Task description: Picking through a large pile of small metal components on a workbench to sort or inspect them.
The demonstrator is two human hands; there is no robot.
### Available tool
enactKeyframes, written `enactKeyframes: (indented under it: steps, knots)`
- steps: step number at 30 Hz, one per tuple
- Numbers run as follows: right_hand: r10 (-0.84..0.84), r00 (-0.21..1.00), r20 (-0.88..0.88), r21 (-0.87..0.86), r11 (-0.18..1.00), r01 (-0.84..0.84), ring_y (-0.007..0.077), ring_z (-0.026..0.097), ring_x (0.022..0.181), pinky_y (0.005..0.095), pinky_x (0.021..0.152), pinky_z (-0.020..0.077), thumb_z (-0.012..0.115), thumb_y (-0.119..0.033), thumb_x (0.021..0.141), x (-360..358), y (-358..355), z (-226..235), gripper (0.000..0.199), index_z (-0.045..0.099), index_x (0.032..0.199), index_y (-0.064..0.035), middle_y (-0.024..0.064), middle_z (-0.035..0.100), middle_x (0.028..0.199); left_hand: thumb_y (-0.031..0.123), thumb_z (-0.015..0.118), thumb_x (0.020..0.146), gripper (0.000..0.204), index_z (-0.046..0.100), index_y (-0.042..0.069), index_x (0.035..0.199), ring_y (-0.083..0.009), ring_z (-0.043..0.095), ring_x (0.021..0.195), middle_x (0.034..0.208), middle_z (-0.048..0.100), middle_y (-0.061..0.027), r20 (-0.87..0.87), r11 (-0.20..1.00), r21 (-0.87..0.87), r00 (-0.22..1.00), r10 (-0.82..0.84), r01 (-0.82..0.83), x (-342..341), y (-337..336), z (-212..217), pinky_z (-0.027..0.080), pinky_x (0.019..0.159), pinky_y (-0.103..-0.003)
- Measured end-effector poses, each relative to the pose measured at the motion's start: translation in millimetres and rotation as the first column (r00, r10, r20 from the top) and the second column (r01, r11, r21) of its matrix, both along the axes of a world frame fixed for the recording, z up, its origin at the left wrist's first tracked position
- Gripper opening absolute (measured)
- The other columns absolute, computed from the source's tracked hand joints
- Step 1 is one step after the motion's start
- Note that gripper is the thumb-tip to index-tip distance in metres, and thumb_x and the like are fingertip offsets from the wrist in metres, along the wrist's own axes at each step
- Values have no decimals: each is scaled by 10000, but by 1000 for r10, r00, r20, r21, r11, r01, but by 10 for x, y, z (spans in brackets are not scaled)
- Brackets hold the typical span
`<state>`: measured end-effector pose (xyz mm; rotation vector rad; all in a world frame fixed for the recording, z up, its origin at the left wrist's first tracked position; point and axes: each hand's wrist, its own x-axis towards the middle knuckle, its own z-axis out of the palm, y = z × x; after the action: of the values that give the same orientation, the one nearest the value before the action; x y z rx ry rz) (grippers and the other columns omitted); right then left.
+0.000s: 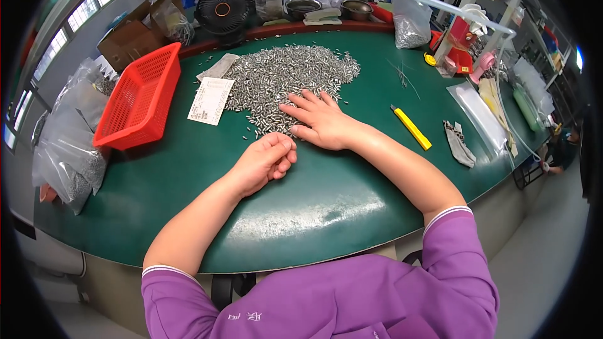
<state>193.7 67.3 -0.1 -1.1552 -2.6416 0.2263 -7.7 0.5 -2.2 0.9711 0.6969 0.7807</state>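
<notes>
Holding the right hand (328, 124) palm down over the near edge of a heap of small metal pieces (282, 72), with grip apart, digits fanned and fingertips in among the pieces; probably laid so flat to cover many loose bits at once instead of pinching one. Holding the left hand (267, 162) just to the near left of the other, with grip together, fingers curled in and thumb folded against them. Possibly curled around something small; cannot tell of any piece inside, nor of contact between the hands.

Heaped on the far part of the green tabletop (352, 172), yet within reach of both hands, likely to allow working without stretching. Scattered thinly at the near left edge, perhaps from rolling off so loose a slope.

Note a white card (211, 99) against the left edge of the heap, maybe placed close by as its label. See a yellow cutter (411, 128) on the right, dark tip toward the far left, presumably laid there to stay handy without lying underhand. Find a red basket (139, 97) and clear plastic bags (69, 132) along the left, probably set aside to leave elbow room.
</notes>
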Motion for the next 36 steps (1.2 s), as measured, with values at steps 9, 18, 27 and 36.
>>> enactKeyframes:
  steps: [9,18,27,36]
  knots:
    - [-7,993,-115,66,998,15,347,193,1390,507,1126,116,514,-248,906,339,-343,306,531,358,1404,-152,127,302,1472,228,481,972,163,521,70,970,-51,455,597,792,553,-6,29,999,43,999,-16,15,-22,-4,-3,378,492,-183]
    - [-27,883,-469,139,985,105,247,566,909,368,822,442,686,-84,739,453,-680,301,157,652,893,-90,60,622,905,162,502,959,131,509,41,1008,-54,419,530,800,545,-32,1,998,-13,998,-63,63,139,-235,76,345,444,-185]
    - [-1,869,-495,17,1000,12,222,574,873,354,796,438,716,-100,724,378,-748,240,173,656,885,-101,24,633,874,147,489,964,145,524,21,1028,-58,422,541,838,571,-60,33,994,-101,999,-41,44,144,-242,83,358,454,-187]
    - [-3,787,-617,-154,981,-117,192,580,865,330,805,438,705,-107,741,279,-879,191,148,647,875,-84,25,624,865,180,476,974,196,549,2,1008,-58,468,542,836,634,-75,-54,994,-96,997,-54,49,233,-330,71,394,463,-193]
